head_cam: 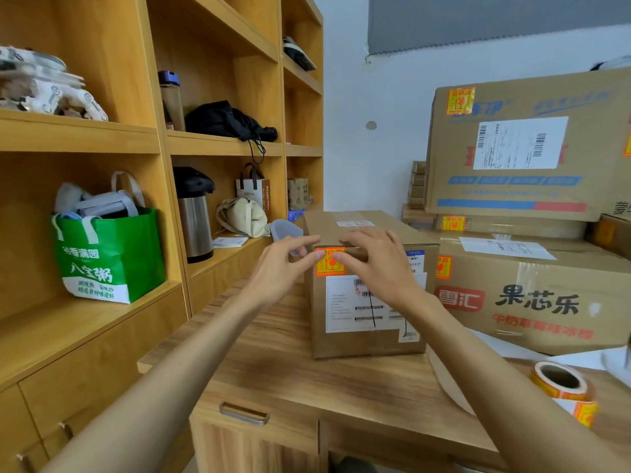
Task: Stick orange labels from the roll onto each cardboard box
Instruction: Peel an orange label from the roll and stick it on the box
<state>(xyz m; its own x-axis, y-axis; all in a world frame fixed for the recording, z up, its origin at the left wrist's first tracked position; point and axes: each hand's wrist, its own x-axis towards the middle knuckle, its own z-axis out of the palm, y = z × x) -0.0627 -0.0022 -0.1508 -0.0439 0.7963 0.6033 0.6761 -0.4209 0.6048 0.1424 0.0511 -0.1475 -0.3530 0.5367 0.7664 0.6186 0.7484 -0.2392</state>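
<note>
A small cardboard box [362, 339] stands on the wooden desk [307, 377]. An orange label [328, 264] sits at the top left of its front face. My left hand [283, 268] and my right hand [375, 264] both press fingertips on the label's upper edge, fingers spread, holding nothing. The label roll [560, 387] lies on the desk at the right, a strip of orange labels hanging from it. The large box [532, 302] to the right carries an orange label [443, 268]. So do the flat box above it [452, 222] and the top box [461, 100].
A wooden shelf unit fills the left, holding a green bag [109, 254], a steel thermos [194, 216] and a black bag [228, 121]. The desk has a drawer handle [243, 414] at its front. White backing paper [450, 380] lies beside the roll.
</note>
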